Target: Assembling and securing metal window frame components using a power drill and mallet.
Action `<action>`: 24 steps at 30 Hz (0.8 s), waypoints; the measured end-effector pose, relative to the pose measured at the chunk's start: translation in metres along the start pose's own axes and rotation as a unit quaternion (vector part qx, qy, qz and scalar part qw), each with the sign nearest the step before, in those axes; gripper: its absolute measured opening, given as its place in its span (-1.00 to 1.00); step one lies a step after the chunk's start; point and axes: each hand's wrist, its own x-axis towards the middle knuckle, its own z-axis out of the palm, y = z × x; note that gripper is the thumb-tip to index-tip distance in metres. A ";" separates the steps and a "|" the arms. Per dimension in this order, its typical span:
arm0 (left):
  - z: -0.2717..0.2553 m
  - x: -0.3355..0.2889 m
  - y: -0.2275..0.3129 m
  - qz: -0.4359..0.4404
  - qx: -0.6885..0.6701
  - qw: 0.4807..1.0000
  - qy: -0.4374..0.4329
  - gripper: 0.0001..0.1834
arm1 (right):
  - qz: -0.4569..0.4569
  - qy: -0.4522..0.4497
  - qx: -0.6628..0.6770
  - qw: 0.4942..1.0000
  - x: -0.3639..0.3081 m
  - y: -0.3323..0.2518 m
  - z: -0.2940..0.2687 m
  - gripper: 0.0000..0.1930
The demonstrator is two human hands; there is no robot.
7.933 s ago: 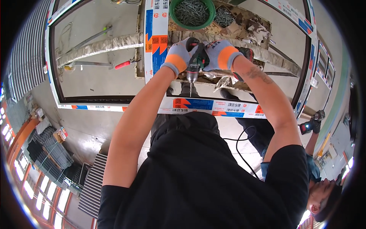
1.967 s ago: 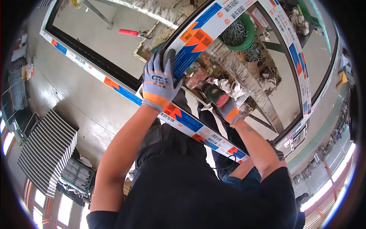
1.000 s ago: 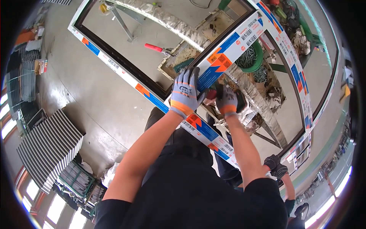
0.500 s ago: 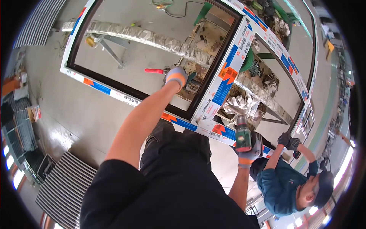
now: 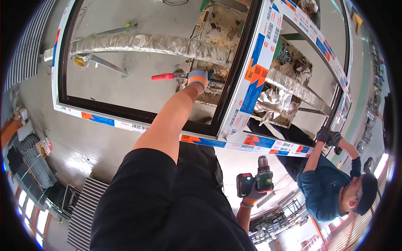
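Note:
My left hand (image 5: 198, 78), in a grey and orange glove, reaches down through the opening of a large window frame (image 5: 103, 119) with a dark inner edge and printed protective film. It is over a worn, rusty tray (image 5: 224, 31) beneath the frame, right beside a red-handled tool (image 5: 162, 77). The fingers point away from view, so their grip is hidden. Low on the right, outside the frame's near edge, my gloved right hand (image 5: 253, 195) is wrapped round a green and black cordless drill (image 5: 264, 178), its chuck pointing up and away.
Wrapped support bars (image 5: 138, 44) run under the frame. At right a co-worker (image 5: 324, 188) in dark gloves holds the frame's corner. Crumpled film (image 5: 274, 98) lies beneath the smaller opening. Stacked ribbed profiles (image 5: 88, 213) lie on the floor at lower left.
My right hand has drawn the drill back from over the frame's near edge, down toward my body. My left hand stays by the red-handled tool. The whole view has shifted.

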 end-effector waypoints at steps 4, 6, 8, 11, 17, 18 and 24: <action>0.012 -0.002 -0.004 -0.007 0.022 1.000 -0.011 -0.76 | 0.005 -0.027 0.030 0.999 0.001 0.022 0.018 -0.84; 0.014 -0.005 0.001 -0.008 0.033 0.999 -0.028 -0.76 | 0.011 -0.023 0.019 0.999 0.001 0.025 0.020 -0.85; 0.012 -0.009 0.002 -0.012 0.045 0.998 -0.041 -0.76 | 0.016 -0.060 -0.023 0.998 0.003 0.030 0.024 -0.75; 0.000 -0.015 -0.001 -0.042 0.026 0.998 -0.040 -0.74 | 0.015 -0.083 -0.006 0.996 0.006 0.029 0.030 -0.75; -0.034 -0.030 -0.009 -0.026 0.086 0.992 -0.085 -0.74 | 0.024 -0.134 0.148 0.980 0.013 0.028 0.039 -0.76; -0.033 -0.030 -0.006 -0.015 0.087 0.995 -0.047 -0.76 | 0.018 -0.138 0.150 0.979 0.015 0.036 0.038 -0.76; -0.003 -0.008 -0.025 0.103 0.196 0.968 0.115 -0.80 | 0.119 -0.182 0.180 0.959 0.020 0.038 0.035 -0.72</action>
